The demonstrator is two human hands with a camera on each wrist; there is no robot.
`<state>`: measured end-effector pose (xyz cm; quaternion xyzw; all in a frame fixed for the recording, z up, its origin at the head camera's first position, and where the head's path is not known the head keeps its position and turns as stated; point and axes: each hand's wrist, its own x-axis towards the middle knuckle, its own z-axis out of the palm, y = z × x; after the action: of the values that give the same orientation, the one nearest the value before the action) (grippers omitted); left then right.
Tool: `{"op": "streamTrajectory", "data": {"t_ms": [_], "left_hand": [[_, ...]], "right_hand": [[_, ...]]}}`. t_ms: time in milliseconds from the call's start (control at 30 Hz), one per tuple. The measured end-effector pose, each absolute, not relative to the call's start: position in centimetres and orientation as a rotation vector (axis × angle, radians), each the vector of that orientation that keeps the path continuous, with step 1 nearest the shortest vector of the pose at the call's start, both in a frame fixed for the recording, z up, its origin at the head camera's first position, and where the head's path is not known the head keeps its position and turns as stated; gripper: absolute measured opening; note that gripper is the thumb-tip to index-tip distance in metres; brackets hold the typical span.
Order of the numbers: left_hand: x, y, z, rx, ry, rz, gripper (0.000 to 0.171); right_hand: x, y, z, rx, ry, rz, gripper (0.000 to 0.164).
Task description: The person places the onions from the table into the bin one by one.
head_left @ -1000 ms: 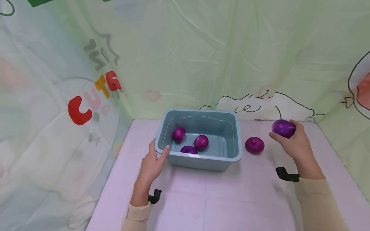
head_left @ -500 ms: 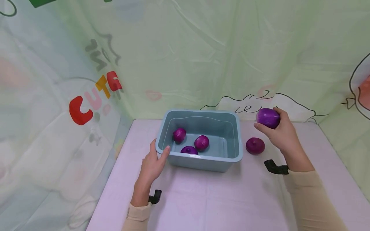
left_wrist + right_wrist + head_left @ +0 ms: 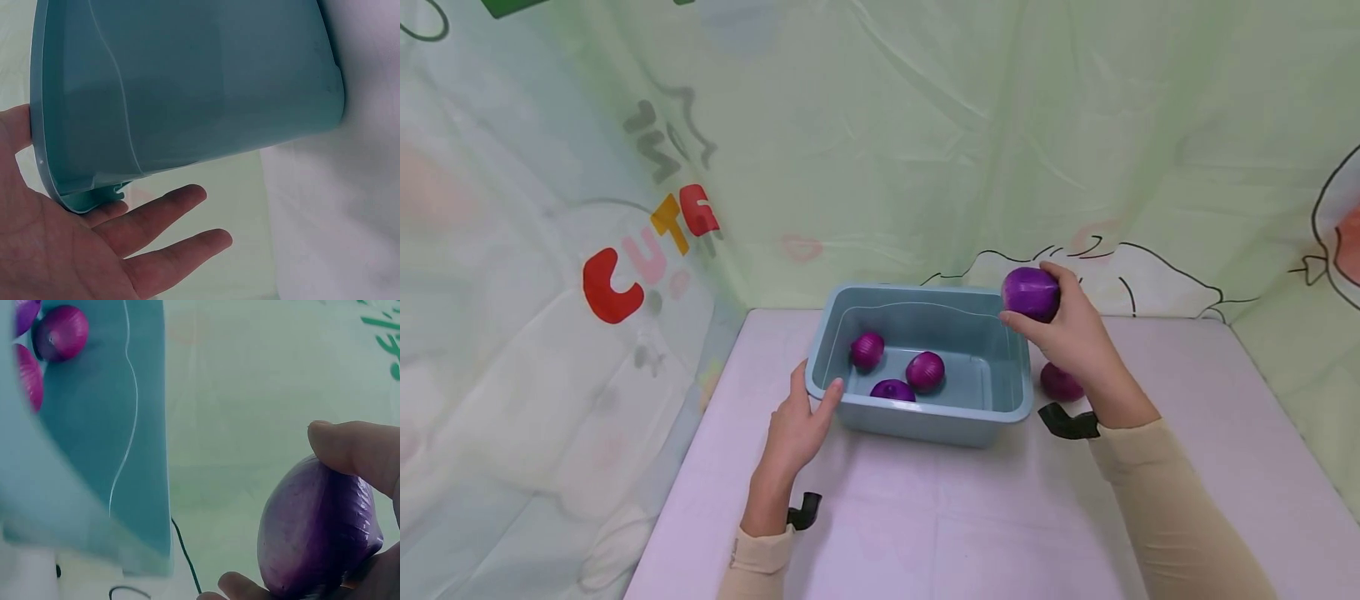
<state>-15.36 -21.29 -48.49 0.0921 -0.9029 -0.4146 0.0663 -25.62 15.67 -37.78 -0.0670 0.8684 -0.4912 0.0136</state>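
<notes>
My right hand (image 3: 1071,329) holds a purple onion (image 3: 1030,293) between thumb and fingers, raised at the right rim of a blue-grey plastic bin (image 3: 925,425). The right wrist view shows this onion (image 3: 315,531) shiny, with a pointed end. My left hand (image 3: 797,429) grips the bin's near left corner, thumb at the front rim and fingers along the left side. In the left wrist view two fingers (image 3: 156,219) extend straight, off the bin wall. Three purple onions lie in the bin: one at left (image 3: 867,351), one in the middle (image 3: 925,372), one partly hidden by the front rim (image 3: 892,390).
Another onion (image 3: 1060,382) lies on the table right of the bin, partly hidden by my right hand and wrist. The table has a pale lilac cloth (image 3: 880,533). Printed curtains (image 3: 880,150) hang behind and to the left. Black straps (image 3: 1067,422) are on both wrists.
My right hand has carried the purple onion leftward and up, from the table's right side to the bin's right rim. The left hand and the bin stay put.
</notes>
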Motion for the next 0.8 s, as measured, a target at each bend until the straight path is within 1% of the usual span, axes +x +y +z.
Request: {"op": "streamTrajectory", "data": {"t_ms": [100, 333, 600, 800], "left_hand": [[-15.4, -21.3, -48.5, 0.277, -2.723, -1.253, 0.086], [-15.3, -21.3, -48.5, 0.277, -2.727, -1.253, 0.091], [-15.4, -21.4, -48.6, 0.273, -2.723, -1.254, 0.085], [-15.4, -21.3, -48.6, 0.273, -2.724, -1.261, 0.085]], "right_hand": [[-26.0, 14.6, -37.5, -0.271, 2.712, -1.495, 0.108], [-27.3, 11.5, -36.6, -0.379, 2.682, -1.453, 0.104], [-28.8, 7.7, -36.2, -0.5, 2.635, -1.441, 0.098], [-29.6, 5.7, -36.6, -0.521, 2.601, -1.384, 0.099]]}}
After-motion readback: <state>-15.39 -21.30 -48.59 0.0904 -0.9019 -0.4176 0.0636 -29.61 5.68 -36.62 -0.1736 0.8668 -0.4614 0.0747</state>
